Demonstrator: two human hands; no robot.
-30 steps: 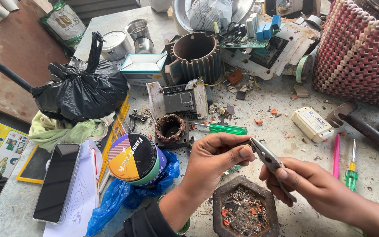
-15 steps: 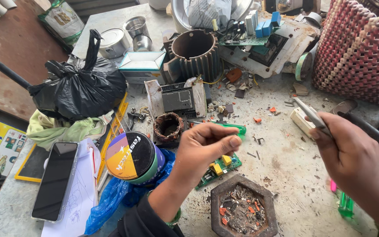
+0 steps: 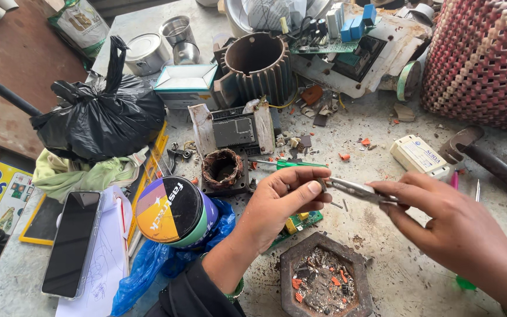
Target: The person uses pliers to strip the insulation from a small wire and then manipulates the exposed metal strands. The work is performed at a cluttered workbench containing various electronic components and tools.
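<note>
Head view shows my right hand (image 3: 441, 226) pinching metal tweezers (image 3: 353, 189), their long axis pointing left at my left hand's (image 3: 283, 202) closed fingertips, above the hexagonal scrap tray (image 3: 289, 264).

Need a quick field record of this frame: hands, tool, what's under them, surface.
left hand: pinches the tip of the metal tweezers
right hand: grips the tweezers' other end
below hands: hexagonal tray of small scraps; green circuit board
near left: round tin, phone, black bag
surface: dusty workbench, debris scattered
</note>
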